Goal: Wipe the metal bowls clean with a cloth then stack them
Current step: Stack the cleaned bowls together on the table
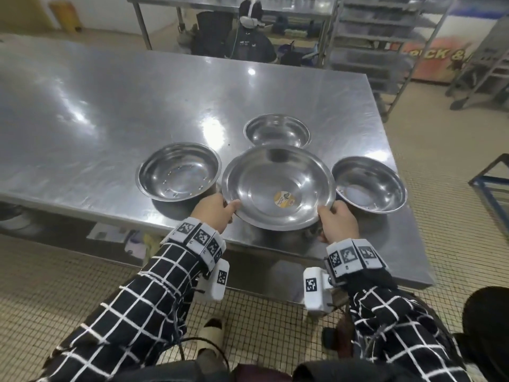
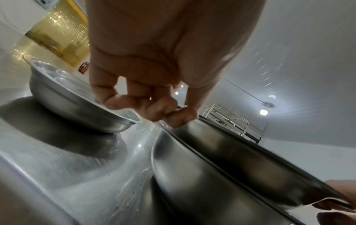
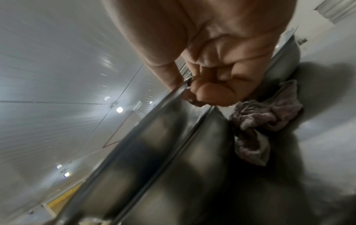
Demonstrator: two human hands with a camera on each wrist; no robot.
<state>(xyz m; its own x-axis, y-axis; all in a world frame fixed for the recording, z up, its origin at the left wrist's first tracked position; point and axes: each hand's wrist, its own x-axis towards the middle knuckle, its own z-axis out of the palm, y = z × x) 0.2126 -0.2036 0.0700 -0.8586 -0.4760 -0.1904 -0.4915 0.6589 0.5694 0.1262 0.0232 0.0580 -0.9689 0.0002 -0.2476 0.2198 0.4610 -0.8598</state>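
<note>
A wide metal bowl (image 1: 278,186) with a round yellow sticker inside hangs just above the table's near edge. My left hand (image 1: 230,209) pinches its left rim and my right hand (image 1: 329,213) pinches its right rim. In the left wrist view my left hand's fingers (image 2: 173,115) curl under that rim, and a second bowl (image 2: 192,182) sits directly beneath the held bowl (image 2: 240,159). The right wrist view shows the same two rims close together under my right hand (image 3: 192,89). A crumpled pinkish cloth (image 3: 265,115) lies on the table beside them.
Three smaller metal bowls stand around the big one: one to the left (image 1: 179,172), one behind (image 1: 276,130), one to the right (image 1: 370,184). The steel table (image 1: 110,106) stretches far to the left and back. Metal racks stand beyond its far right corner.
</note>
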